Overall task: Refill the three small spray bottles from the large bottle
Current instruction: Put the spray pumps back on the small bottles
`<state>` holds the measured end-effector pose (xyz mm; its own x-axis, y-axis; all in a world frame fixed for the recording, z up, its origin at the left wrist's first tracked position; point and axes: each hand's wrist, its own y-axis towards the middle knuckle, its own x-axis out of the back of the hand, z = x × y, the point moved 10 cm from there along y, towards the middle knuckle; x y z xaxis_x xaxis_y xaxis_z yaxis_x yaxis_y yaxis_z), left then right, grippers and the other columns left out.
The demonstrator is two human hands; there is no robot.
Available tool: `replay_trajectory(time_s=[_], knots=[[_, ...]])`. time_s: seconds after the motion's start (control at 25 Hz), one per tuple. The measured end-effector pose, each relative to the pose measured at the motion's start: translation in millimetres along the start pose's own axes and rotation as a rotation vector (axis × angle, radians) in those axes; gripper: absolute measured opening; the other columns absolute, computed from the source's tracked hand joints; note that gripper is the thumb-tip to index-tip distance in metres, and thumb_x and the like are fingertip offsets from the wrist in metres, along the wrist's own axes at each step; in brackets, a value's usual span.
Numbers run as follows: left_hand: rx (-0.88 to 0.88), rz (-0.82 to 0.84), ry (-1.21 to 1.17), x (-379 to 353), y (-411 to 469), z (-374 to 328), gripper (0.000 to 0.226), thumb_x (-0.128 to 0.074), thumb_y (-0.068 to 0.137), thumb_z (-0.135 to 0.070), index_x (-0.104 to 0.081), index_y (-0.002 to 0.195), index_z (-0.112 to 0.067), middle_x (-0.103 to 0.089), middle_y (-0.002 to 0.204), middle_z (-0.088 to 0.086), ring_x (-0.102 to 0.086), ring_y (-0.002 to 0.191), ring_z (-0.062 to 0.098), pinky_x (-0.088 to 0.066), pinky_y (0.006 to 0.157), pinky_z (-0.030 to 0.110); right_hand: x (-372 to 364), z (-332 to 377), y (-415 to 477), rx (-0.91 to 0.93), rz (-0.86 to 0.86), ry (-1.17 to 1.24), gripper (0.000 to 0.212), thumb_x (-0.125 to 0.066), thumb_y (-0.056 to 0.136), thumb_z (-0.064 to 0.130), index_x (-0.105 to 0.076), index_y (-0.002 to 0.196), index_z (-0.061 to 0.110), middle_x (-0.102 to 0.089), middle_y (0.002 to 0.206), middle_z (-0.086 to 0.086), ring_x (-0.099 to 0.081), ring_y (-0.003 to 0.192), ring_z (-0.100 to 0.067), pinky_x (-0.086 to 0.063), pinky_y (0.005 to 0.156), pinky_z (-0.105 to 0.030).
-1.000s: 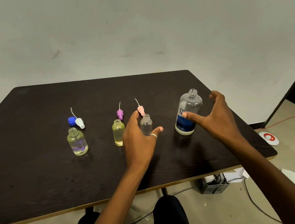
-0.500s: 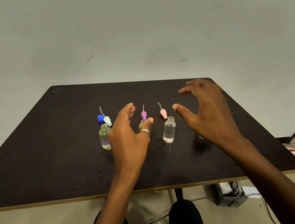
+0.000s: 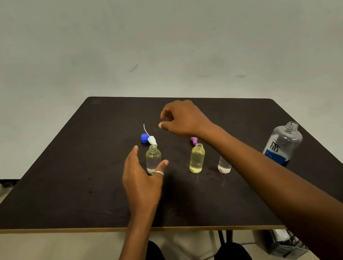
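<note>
Three small uncapped bottles stand in a row on the dark table [image 3: 67,192]: a pale clear bottle [image 3: 153,162], a yellow bottle [image 3: 197,158], and a clear bottle [image 3: 224,165] partly hidden by my right forearm. The large open bottle [image 3: 284,144] with a blue label stands at the right. A white spray head [image 3: 151,140] and a blue cap [image 3: 144,138] lie behind the pale bottle, and a purple spray head [image 3: 194,140] lies behind the yellow one. My left hand [image 3: 142,180] is spread around the pale bottle, thumb by its base. My right hand [image 3: 184,117] hovers beyond the white spray head, fingers loosely curled, holding nothing.
The table's front edge [image 3: 182,225] runs close to my knees. A grey box with cables [image 3: 285,244] sits on the floor under the table's right side. The large bottle stands near the right table edge.
My right hand has swung left across the row, from beside the clear bottle to beyond the white spray head, and its fingers have curled. My left hand has shifted to the pale bottle.
</note>
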<state>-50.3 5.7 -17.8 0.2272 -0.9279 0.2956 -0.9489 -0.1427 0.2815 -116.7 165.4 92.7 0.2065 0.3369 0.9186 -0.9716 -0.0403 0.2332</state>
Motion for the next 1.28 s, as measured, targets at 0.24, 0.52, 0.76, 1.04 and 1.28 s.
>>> replay_trajectory(time_s=[0.24,0.52,0.76,1.04,1.28], knots=[[0.037,0.066,-0.061,-19,15,12,0.082,-0.085,0.074,-0.028,-0.044,0.144,-0.017,-0.054,0.141,-0.001,-0.045,0.118,-0.001,-0.031,0.084,-0.003,-79,-14,58,-0.127,0.225,-0.110,0.027,-0.072,0.080,0.032,-0.068,0.079,0.006,-0.067,0.077,-0.008,-0.066,0.077,-0.023,-0.050,0.059,-0.030],[0.072,0.053,-0.118,-27,20,29,0.071,-0.083,0.077,-0.029,-0.050,0.139,-0.021,-0.062,0.131,-0.004,-0.059,0.116,0.006,-0.049,0.096,0.022,-123,-18,74,-0.160,0.309,-0.180,0.038,-0.078,0.076,0.037,-0.049,0.072,0.013,-0.060,0.081,-0.006,-0.061,0.083,-0.023,-0.055,0.077,-0.035],[0.056,0.031,-0.118,-30,21,36,0.063,-0.084,0.076,-0.028,-0.057,0.132,-0.020,-0.068,0.119,-0.006,-0.065,0.107,0.005,-0.054,0.093,0.025,-107,-23,74,-0.173,0.260,-0.241,0.019,-0.074,0.075,0.019,-0.056,0.078,0.011,-0.065,0.087,-0.010,-0.064,0.082,-0.026,-0.053,0.067,-0.033],[0.045,0.068,-0.107,-39,22,33,0.055,-0.083,0.077,-0.027,-0.061,0.126,-0.019,-0.070,0.110,-0.008,-0.066,0.098,0.004,-0.050,0.081,0.008,-6,-22,44,-0.118,0.102,-0.158,0.013,-0.071,0.072,0.019,-0.070,0.076,0.007,-0.068,0.075,-0.005,-0.064,0.076,-0.021,-0.050,0.063,-0.030],[0.063,0.147,-0.089,-58,23,22,0.053,-0.082,0.078,-0.027,-0.058,0.126,-0.022,-0.067,0.113,-0.009,-0.064,0.097,0.003,-0.046,0.077,0.006,68,-8,-7,-0.019,0.083,0.001,0.018,-0.077,0.076,0.027,-0.071,0.093,0.023,-0.068,0.089,0.009,-0.060,0.083,-0.007,-0.047,0.068,-0.022]])
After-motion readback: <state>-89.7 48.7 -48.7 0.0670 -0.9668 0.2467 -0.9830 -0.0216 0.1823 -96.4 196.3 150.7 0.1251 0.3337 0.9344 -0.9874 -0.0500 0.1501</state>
